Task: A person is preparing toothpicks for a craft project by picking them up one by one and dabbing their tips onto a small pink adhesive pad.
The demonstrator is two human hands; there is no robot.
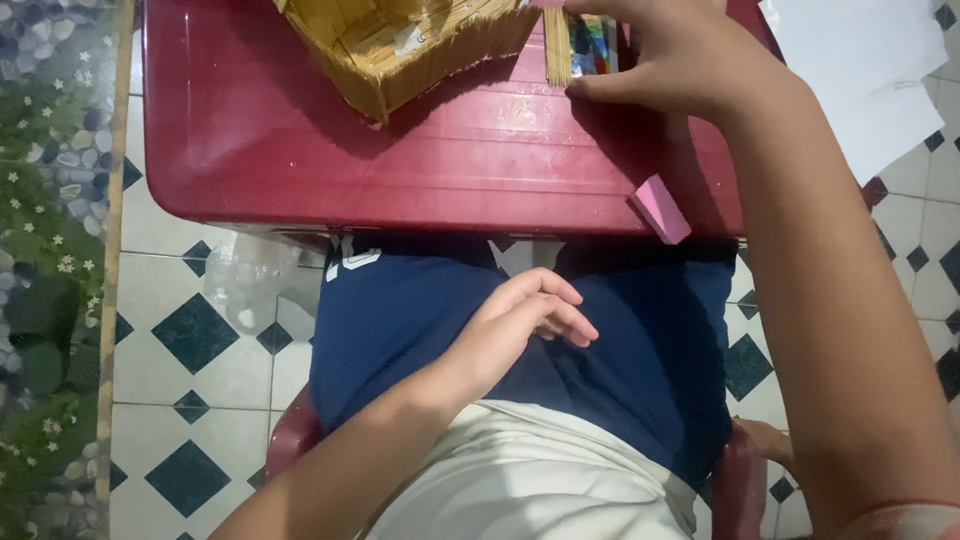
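My right hand [672,55] reaches over the dark red plastic table [300,150], its fingers spread above a small bundle of thin wooden sticks [556,50] and a colourful packet [592,45]. The thumb presses on the tabletop beside them. I cannot see that the hand grips anything. My left hand [525,320] rests loosely on my lap over blue shorts, its fingers curled and holding nothing. A box-like model built of wooden sticks [420,45] stands on the table's far side, left of my right hand.
A pink eraser-like block [660,208] lies at the table's near edge. White paper sheets [860,70] lie at the right on the tiled floor. A crumpled clear plastic bag [250,280] lies under the table. A pebble and flower patterned mat [50,250] runs along the left.
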